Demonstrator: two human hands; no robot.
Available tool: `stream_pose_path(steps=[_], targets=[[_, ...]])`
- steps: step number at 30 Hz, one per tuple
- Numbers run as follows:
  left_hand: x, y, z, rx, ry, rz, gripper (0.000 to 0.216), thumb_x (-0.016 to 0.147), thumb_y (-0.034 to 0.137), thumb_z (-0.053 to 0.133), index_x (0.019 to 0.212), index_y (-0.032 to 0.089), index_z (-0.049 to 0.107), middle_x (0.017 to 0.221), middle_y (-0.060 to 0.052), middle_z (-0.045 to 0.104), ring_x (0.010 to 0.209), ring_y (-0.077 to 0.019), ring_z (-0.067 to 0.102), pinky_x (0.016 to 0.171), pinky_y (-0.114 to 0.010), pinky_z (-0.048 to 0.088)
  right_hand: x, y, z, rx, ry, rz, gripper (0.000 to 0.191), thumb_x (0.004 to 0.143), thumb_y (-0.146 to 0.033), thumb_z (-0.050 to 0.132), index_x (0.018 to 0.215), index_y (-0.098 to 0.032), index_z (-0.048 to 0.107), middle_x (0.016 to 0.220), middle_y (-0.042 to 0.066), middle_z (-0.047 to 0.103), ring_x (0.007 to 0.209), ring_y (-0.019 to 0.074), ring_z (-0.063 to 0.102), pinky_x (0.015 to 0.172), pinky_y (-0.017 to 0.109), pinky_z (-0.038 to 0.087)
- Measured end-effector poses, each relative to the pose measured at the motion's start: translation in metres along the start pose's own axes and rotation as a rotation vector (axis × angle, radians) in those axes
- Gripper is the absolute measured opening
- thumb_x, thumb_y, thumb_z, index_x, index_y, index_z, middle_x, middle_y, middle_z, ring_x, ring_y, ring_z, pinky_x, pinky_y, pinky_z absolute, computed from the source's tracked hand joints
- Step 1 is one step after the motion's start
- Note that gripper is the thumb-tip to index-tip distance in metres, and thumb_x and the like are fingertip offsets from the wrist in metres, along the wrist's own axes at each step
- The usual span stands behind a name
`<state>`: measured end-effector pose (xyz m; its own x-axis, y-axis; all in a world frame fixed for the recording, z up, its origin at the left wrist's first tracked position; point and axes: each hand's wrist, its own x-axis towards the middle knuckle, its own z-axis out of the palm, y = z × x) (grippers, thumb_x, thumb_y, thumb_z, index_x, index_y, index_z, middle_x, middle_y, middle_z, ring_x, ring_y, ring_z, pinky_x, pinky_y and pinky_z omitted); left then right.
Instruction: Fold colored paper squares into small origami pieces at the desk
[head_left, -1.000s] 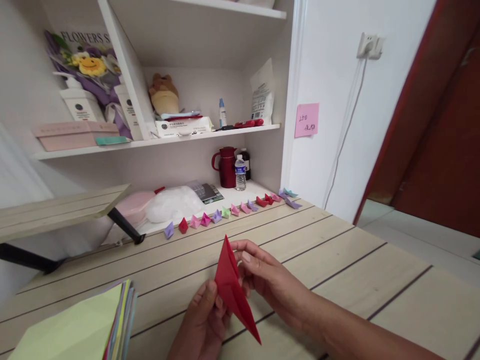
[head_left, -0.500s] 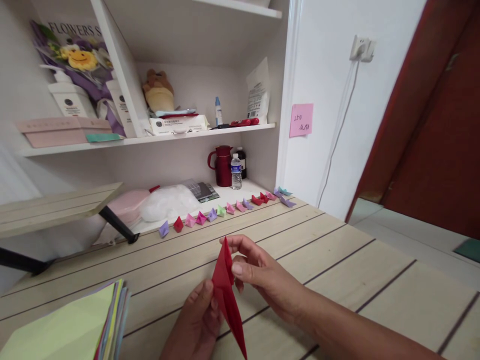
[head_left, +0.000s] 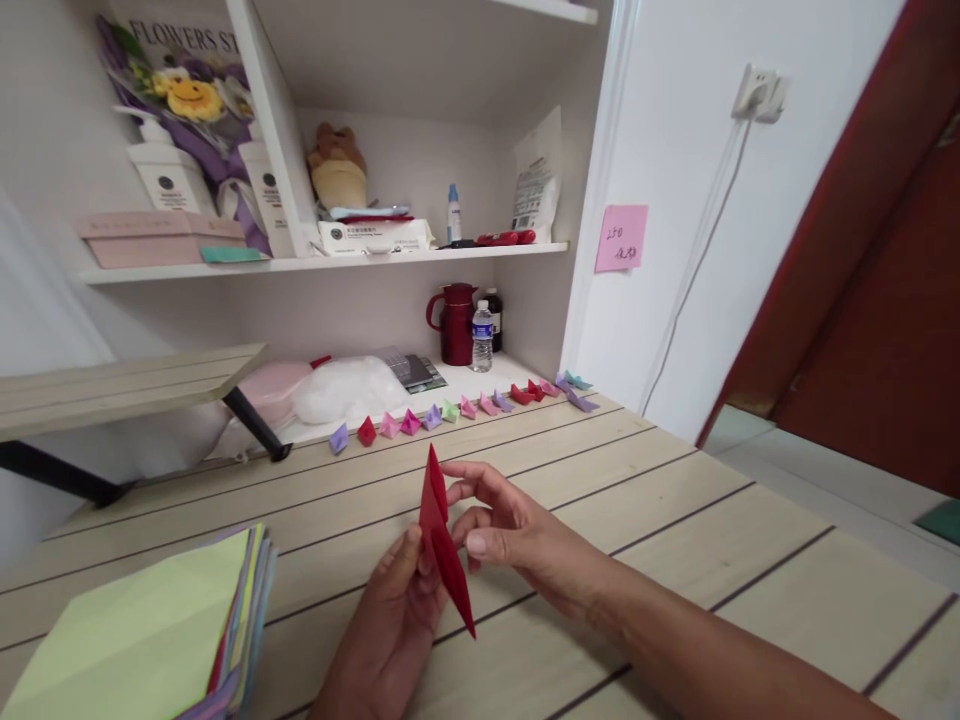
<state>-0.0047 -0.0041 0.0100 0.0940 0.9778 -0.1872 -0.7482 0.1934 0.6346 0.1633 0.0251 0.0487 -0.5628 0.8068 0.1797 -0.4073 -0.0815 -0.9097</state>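
A folded red paper [head_left: 442,535], long and pointed at both ends, stands on edge above the wooden table [head_left: 675,520]. My left hand [head_left: 390,625] pinches its lower half from the left, thumb up against the paper. My right hand [head_left: 510,535] grips its upper half from the right, fingers curled round the fold. A stack of coloured paper sheets [head_left: 157,640] with a pale green sheet on top lies at the near left of the table.
A row of several small folded paper pieces [head_left: 450,412] in purple, red, pink and green lines the table's far edge. Behind it are shelves with a red jug [head_left: 455,325], a water bottle [head_left: 481,338] and boxes. A raised wooden board [head_left: 120,385] juts in at left.
The red paper has turned more edge-on and looks shorter and narrower. Both hands stay on it. The view has shifted a little.
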Motion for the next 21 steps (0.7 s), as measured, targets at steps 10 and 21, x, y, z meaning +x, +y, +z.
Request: stream_pose_path(steps=[10,21], targets=[[0.0022,-0.0008,0.0000,-0.024,-0.086,-0.002,0.016,0.078,0.025,0.078,0.073,0.015,0.067,0.064,0.004,0.058,0.060,-0.0067,0.053,0.064,-0.020,0.048,-0.0008,0.0030,0.0018,-0.026,-0.097,0.018,0.079,0.066,-0.019,0.088,0.134,-0.033,0.051,0.127,0.005,0.049,0.091,0.0163,0.061,0.079,0.033,0.051],[-0.0007,-0.0003,0.0049,0.009,-0.145,-0.017,0.025,0.079,0.027,0.076,0.102,0.017,0.072,0.088,-0.004,0.073,0.084,-0.0151,0.066,0.083,-0.028,0.051,0.0009,0.0092,0.0001,0.006,-0.089,0.042,0.077,0.066,-0.022,0.089,0.132,-0.031,0.051,0.124,0.005,0.050,0.091,0.0179,0.063,0.083,0.037,0.051]])
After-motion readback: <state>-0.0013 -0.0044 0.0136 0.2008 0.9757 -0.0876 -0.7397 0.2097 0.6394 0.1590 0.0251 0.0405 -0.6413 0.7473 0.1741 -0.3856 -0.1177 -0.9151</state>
